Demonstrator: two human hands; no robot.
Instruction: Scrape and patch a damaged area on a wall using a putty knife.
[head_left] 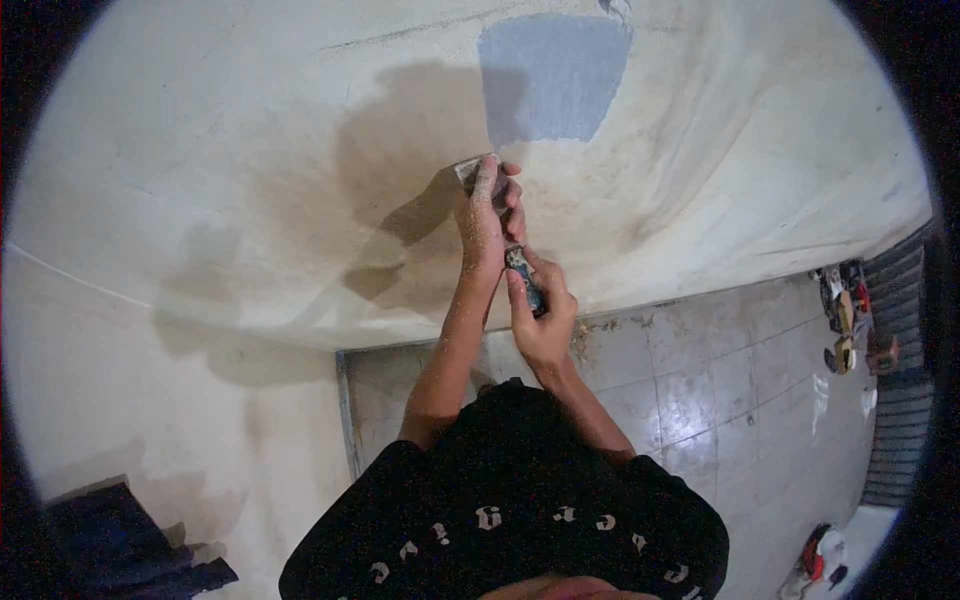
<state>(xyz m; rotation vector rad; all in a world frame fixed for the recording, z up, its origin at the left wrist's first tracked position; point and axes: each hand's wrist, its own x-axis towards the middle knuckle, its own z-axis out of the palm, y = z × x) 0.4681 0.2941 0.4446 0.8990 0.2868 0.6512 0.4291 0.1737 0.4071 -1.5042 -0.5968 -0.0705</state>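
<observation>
I hold a scraper upright against the pale wall (290, 160) with both hands. My right hand (548, 325) is closed round its dark green, dirt-flecked handle (527, 283). Higher up, my left hand (482, 225) grips the blade part, the thumb lying along it and the fingers curled at the other side. The pale blade corner (464, 172) shows past the thumb; most of the blade is hidden by the hand. Pale dust speckles my left hand and forearm. Just above the blade, a grey painted patch (557, 78) stands out on the wall.
Brownish stains and my shadows cover parts of the wall. Below lies a grey tiled floor (690, 400) with crumbs along the wall's foot. Assorted objects (842, 315) are piled at the right beside a ribbed shutter (897, 420). Dark cloth (115, 545) is at lower left.
</observation>
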